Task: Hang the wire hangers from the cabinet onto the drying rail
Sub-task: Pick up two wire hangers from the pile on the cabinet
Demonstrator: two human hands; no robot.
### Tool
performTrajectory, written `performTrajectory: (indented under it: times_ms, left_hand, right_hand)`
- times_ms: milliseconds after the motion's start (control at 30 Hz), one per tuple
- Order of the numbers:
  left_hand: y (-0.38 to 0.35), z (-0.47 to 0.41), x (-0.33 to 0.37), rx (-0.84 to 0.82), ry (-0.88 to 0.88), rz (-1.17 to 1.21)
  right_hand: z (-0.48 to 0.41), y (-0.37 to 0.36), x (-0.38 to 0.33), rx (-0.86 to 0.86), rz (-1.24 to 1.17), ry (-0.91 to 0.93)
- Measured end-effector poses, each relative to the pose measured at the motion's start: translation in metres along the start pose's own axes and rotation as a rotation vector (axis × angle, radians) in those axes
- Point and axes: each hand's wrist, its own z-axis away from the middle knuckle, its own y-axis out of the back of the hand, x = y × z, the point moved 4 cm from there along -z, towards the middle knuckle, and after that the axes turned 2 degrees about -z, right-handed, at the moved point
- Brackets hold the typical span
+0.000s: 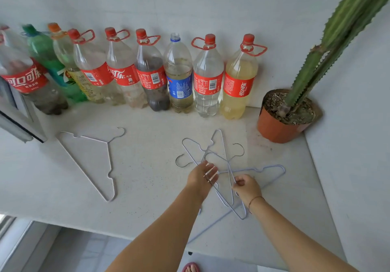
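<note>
Tangled hangers [228, 162] are lying on the counter [147, 166] — the left hand [201, 175] is resting straight fingers among the wires, the right hand [247, 187] is pinching one wire. Another hanger [108, 157] is lying apart, leftward.

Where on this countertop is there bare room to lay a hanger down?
Bare countertop lies between the single wire hanger and the tangled hangers, and along the front left edge. Crowded: the bottle row at the back, the potted cactus at right.
</note>
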Motion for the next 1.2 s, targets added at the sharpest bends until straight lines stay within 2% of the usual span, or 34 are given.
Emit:
performTrajectory:
  times_ms: [100,233,500,667,933,1200]
  left_hand:
    - [0.007,-0.002,-0.003,0.140,-0.017,-0.052]
    - [0.019,-0.004,-0.004,0.321,-0.110,-0.325]
    - [0.019,-0.008,0.003,0.423,-0.215,-0.864]
    - [0.016,-0.013,0.005,0.431,-0.226,-1.003]
    - [0.012,-0.010,0.010,0.456,-0.193,-0.985]
    - [0.017,-0.001,0.017,0.085,-0.228,-0.498]
  right_hand:
    - [-0.002,0.007,0.004,0.080,-0.067,-0.043]
    - [-0.002,0.020,0.005,0.200,-0.079,-0.030]
    - [0.003,0.039,0.015,0.256,-0.163,-0.024]
    - [0.002,0.047,0.017,0.220,-0.198,-0.009]
    - [0.007,0.042,0.014,0.093,-0.411,-0.052]
    - [0.016,0.037,-0.007,-0.016,-0.551,-0.040]
